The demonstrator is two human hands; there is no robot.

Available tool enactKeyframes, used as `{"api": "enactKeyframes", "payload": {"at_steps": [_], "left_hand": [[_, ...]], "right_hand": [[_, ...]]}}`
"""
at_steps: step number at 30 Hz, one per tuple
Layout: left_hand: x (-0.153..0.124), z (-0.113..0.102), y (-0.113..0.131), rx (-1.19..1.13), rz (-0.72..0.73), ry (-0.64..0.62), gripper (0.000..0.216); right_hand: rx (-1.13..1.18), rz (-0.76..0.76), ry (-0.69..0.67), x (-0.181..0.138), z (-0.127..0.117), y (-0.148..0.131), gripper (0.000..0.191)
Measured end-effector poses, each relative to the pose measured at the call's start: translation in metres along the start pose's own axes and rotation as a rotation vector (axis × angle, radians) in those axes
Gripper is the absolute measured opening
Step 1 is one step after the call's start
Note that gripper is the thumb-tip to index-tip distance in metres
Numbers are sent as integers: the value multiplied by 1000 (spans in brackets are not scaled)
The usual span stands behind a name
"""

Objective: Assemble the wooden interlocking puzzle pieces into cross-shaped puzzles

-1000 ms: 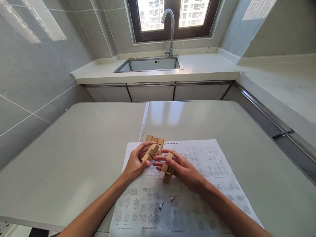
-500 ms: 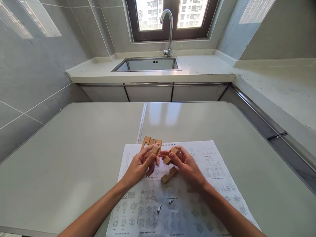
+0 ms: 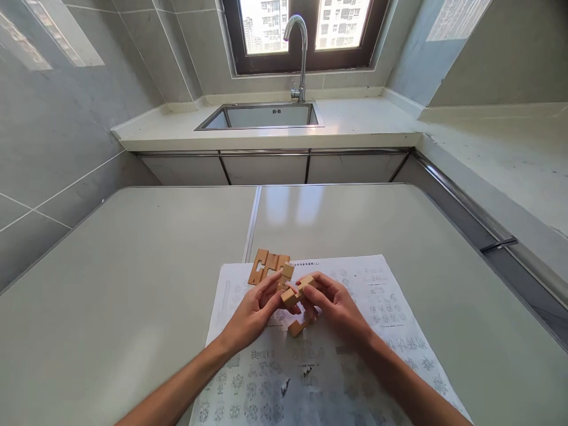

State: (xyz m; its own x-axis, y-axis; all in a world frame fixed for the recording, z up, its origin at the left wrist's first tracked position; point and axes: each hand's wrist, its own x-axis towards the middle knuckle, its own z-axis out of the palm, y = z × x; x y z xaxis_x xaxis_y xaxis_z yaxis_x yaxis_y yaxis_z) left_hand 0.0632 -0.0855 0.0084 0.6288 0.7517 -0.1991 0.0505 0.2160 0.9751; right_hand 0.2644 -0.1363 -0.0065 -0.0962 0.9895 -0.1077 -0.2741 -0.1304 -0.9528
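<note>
Left hand (image 3: 255, 310) fingers pinched on one notched wooden block (image 3: 286, 274), right hand (image 3: 335, 305) fingers clamped on another block (image 3: 298, 291)

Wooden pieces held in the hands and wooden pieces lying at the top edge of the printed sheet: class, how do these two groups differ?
The held pieces are lifted off the sheet, pinched between the left hand and right hand; the lying pieces rest flat, untouched. The held pieces cross each other at angles; the lying pieces sit side by side in a row. Both groups are notched blocks of pale wood, near the printed sheet.
</note>
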Motion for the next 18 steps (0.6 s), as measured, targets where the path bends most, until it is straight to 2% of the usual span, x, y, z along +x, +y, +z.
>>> {"api": "enactKeyframes", "payload": {"at_steps": [7, 13, 18], "left_hand": [[0, 2, -4, -40, -48, 26, 73], [2, 4, 0, -73, -74, 73, 69], [4, 2, -2, -109, -63, 78, 69]], "right_hand": [[19, -30, 56, 0, 0, -6, 35], [-31, -105, 121, 1, -10, -8, 28], [-37, -149, 144, 3, -9, -5, 25]]}}
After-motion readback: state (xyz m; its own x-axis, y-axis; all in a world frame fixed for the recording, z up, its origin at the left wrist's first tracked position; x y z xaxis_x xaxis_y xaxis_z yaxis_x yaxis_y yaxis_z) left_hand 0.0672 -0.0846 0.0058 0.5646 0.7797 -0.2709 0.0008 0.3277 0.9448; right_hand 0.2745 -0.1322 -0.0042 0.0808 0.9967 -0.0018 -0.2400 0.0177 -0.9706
